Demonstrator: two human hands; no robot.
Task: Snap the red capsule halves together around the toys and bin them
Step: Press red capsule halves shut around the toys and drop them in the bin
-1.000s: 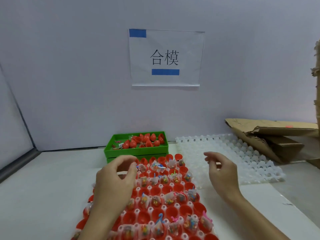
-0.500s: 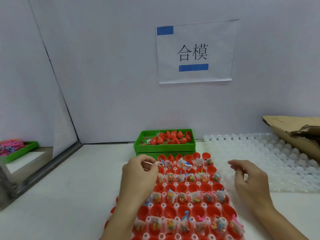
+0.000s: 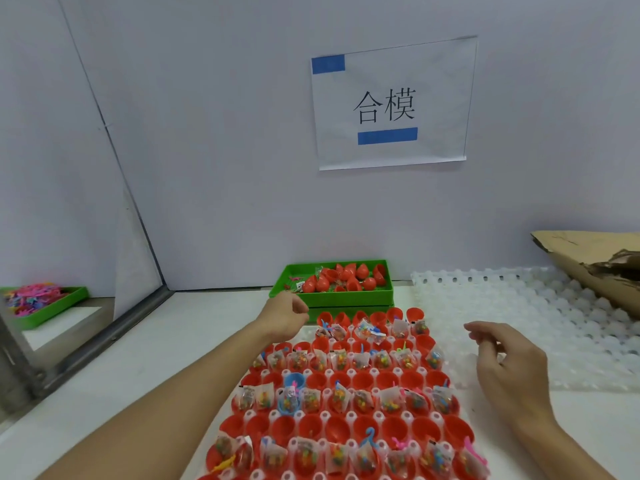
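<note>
Left hand [image 3: 285, 315], fingers curled and holding nothing visible, reaches toward the green bin [image 3: 381, 291] at centre frame; right hand [image 3: 505, 365] hovers loosely open over the capsule tray [image 3: 346, 415].

You get bright, even, diffuse light with no glare. Shadows are faint: a soft one lies under your right hand [image 3: 512, 372] on the white table [image 3: 145, 358]. Wide-angle distortion bends the partition edge [image 3: 114, 161] at the left and tilts the paper sign [image 3: 391, 102]. The picture is slightly soft throughout, and your left hand [image 3: 284, 315] is a little blurred.
</note>
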